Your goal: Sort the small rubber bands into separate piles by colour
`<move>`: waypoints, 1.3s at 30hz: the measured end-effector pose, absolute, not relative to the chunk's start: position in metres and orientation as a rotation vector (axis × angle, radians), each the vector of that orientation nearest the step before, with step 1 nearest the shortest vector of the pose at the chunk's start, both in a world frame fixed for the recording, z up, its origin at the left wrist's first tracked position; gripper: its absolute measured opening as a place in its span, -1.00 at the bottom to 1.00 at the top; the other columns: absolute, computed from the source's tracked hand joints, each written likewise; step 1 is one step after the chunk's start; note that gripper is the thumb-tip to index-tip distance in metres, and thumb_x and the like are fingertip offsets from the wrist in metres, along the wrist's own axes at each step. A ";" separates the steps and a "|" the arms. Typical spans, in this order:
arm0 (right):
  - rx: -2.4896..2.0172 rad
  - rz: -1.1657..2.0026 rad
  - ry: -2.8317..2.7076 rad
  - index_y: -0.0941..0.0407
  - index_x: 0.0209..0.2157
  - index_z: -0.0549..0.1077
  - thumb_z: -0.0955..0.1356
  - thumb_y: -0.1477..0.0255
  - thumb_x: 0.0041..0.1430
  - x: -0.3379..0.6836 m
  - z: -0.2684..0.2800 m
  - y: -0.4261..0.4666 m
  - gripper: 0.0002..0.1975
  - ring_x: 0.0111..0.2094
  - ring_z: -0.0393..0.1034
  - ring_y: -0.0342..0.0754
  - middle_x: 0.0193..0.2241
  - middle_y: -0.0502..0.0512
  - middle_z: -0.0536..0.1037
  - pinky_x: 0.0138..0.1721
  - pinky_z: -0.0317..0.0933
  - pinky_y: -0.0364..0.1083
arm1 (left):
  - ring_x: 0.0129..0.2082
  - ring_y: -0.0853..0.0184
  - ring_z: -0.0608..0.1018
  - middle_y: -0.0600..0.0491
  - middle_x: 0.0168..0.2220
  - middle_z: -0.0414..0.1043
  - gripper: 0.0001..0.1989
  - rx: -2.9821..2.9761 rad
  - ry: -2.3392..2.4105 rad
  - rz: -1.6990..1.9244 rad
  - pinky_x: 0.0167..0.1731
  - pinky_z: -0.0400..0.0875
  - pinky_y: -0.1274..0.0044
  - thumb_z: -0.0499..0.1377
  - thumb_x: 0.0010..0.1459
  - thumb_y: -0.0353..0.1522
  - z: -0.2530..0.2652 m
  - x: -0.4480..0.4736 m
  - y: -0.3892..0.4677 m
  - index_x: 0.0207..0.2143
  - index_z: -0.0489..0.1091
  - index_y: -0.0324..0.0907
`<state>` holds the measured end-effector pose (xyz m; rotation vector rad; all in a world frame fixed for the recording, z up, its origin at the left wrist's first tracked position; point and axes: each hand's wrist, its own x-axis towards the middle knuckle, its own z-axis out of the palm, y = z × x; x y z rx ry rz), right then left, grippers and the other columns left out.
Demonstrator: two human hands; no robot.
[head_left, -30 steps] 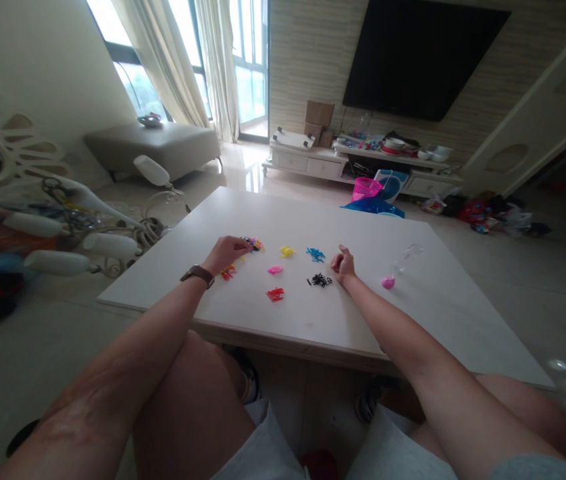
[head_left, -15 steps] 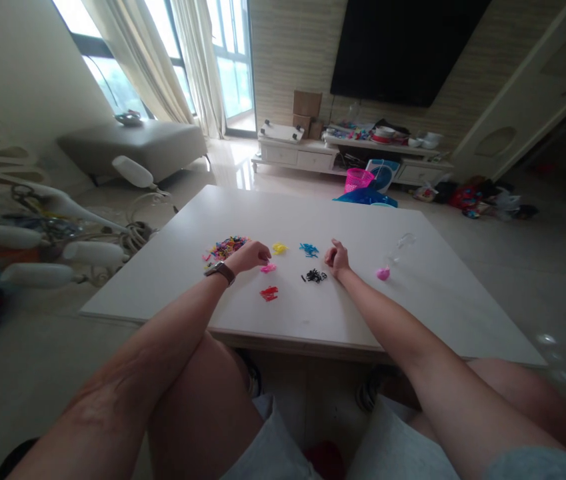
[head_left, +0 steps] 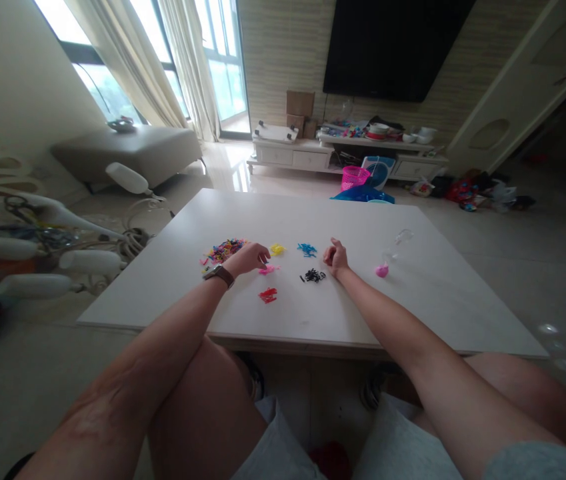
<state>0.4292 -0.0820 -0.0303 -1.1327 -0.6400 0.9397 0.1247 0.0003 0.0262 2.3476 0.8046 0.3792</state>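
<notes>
My left hand (head_left: 253, 258), with a watch (head_left: 223, 274) on its wrist, hovers by the small pink pile (head_left: 269, 270). Its fingers point down, pinched together; a tiny dark-blue bit seems to show at the tips. Just left of it lies a mixed heap of small colourful bands (head_left: 225, 250), partly covered by the hand. Small yellow (head_left: 277, 249), blue (head_left: 307, 250), black (head_left: 314, 275) and red (head_left: 267, 295) piles are spread nearby. My right hand (head_left: 335, 259) rests on the table beside the black and blue piles, fingers curled and thumb up; the inside of its grip is hidden.
The white table (head_left: 353, 317) carries a pink lump (head_left: 381, 271) and a clear plastic thing (head_left: 403, 237) on the right. Behind its far edge are a pink basket (head_left: 354, 178) and a blue object (head_left: 363, 193). A lamp with white shades (head_left: 127, 178) stands at left.
The view has shifted slightly. My left hand stays near the pink pile, with a tiny dark-blue bit now showing at its fingertips. The right hand keeps its curled pose.
</notes>
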 end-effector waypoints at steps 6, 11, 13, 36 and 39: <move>-1.099 0.956 -0.639 0.05 -0.84 0.12 0.31 -0.11 0.09 0.427 -0.025 -0.089 -0.32 -0.78 -0.11 -0.27 -0.85 -0.06 0.11 -0.77 -0.27 -0.16 | -0.45 0.30 0.58 -0.03 -0.44 0.60 -0.80 2.309 0.883 0.457 -0.41 0.43 0.54 0.35 -0.09 -0.44 0.042 0.124 -0.008 -0.32 0.59 -0.26; -1.035 0.862 -0.623 0.06 -0.83 0.16 0.31 -0.08 0.11 0.425 -0.019 -0.092 -0.33 -0.77 -0.14 -0.28 -0.83 -0.06 0.12 -0.75 -0.30 -0.15 | -0.42 0.30 0.59 -0.01 -0.43 0.60 -0.82 2.310 0.871 0.535 -0.37 0.43 0.52 0.29 0.00 -0.43 0.045 0.128 -0.016 -0.29 0.59 -0.26; -1.021 0.795 -0.690 0.07 -0.83 0.19 0.31 -0.06 0.14 0.421 -0.013 -0.091 -0.34 -0.75 -0.08 -0.26 -0.82 -0.04 0.14 -0.73 -0.26 -0.14 | -0.40 0.30 0.59 -0.02 -0.40 0.61 -0.84 2.334 0.838 0.533 -0.33 0.44 0.52 0.23 0.05 -0.45 0.040 0.131 -0.017 -0.30 0.59 -0.25; -1.001 0.523 -1.117 0.09 -0.77 0.32 0.31 0.02 0.28 0.406 -0.002 -0.107 -0.36 -0.66 0.04 -0.21 -0.74 -0.01 0.24 -0.59 -0.08 -0.12 | -0.34 0.29 0.62 0.00 -0.35 0.62 -0.84 2.400 0.832 0.222 -0.27 0.47 0.53 0.22 0.05 -0.51 0.049 0.154 -0.024 -0.32 0.59 -0.22; -1.061 0.366 -1.345 0.09 -0.68 0.37 0.37 0.14 0.27 0.399 0.004 -0.111 -0.50 -0.61 0.09 -0.19 -0.66 -0.03 0.30 -0.55 0.01 -0.11 | -0.31 0.26 0.65 -0.02 -0.35 0.64 -0.85 2.285 0.867 0.339 -0.28 0.50 0.52 0.27 0.06 -0.46 0.057 0.155 -0.028 -0.27 0.58 -0.24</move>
